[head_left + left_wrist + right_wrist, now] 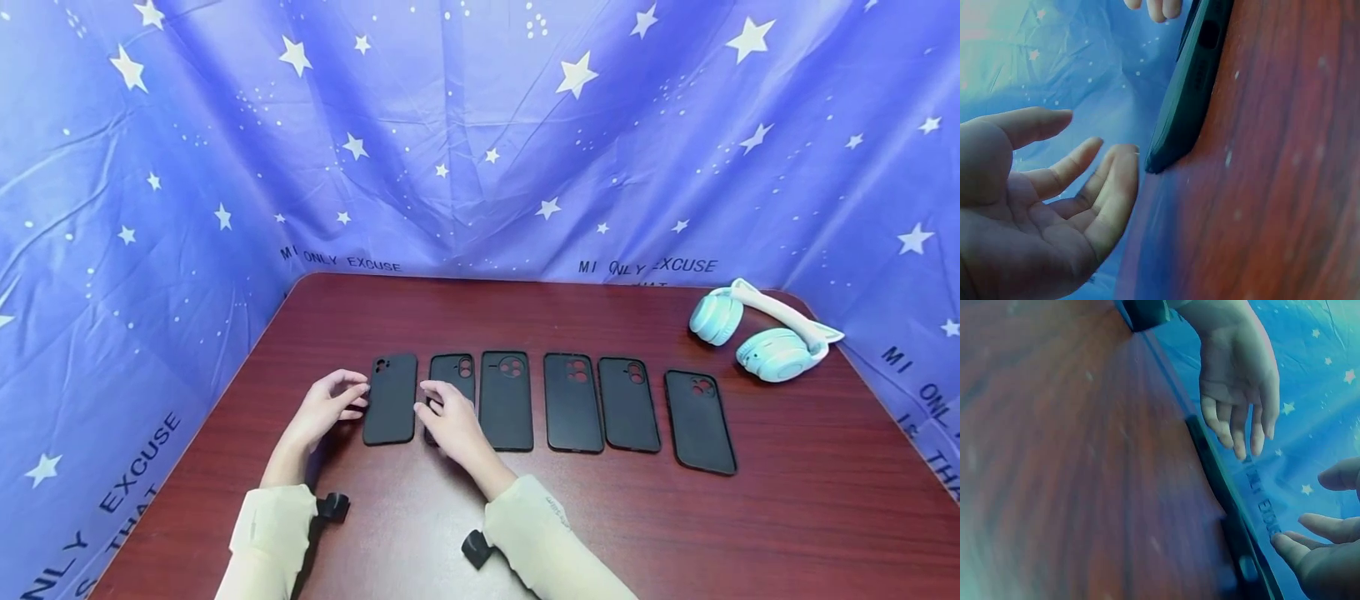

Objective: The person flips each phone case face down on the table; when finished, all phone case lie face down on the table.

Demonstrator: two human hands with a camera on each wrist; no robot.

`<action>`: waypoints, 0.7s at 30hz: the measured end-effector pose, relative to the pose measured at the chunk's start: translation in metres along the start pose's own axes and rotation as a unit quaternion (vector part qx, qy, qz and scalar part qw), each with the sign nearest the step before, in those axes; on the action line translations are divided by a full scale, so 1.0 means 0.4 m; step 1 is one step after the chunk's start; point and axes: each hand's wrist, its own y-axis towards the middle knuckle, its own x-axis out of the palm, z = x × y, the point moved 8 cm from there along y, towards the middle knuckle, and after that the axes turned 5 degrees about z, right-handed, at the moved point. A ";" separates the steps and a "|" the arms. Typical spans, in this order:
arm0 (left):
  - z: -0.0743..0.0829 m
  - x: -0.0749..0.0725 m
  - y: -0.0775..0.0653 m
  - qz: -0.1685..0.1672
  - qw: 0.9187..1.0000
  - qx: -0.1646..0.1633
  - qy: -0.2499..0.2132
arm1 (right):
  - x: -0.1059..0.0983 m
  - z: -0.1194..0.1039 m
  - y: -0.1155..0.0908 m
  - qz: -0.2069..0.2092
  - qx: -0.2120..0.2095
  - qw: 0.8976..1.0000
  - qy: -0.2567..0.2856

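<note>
A black phone case (392,400) lies at the left end of a row, its camera cutout at the upper left. Beside its left edge is my left hand (322,412), fingers loosely bent and fingertips right at the edge. My right hand (453,421) hovers at the other side, over a second phone case (453,368) and partly hiding it. In the left wrist view the left hand (1060,212) holds nothing, its fingertips close to the phone case (1179,103). The right wrist view has the right hand (1329,550) with spread, relaxed fingers near the cases.
Rightward along the row lie more black phone cases, among them one (506,408) near the middle and one (701,425) at the far right. Blue and white cat-ear headphones (776,354) rest at the back right of the reddish-brown table (600,525). A starry curtain (450,217) hangs behind.
</note>
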 end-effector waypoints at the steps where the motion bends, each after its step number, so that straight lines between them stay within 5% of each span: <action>1: 0.004 0.003 0.000 0.002 1.000 0.003 -0.003 | -0.010 0.003 0.001 0.005 -0.001 1.000 0.002; 11: 0.044 0.046 0.001 0.007 1.000 0.026 -0.009 | -0.088 0.028 -0.007 0.050 -0.006 0.999 0.004; 21: 0.085 0.144 0.010 -0.018 1.000 0.015 0.020 | -0.123 0.037 -0.018 0.072 -0.001 0.997 -0.010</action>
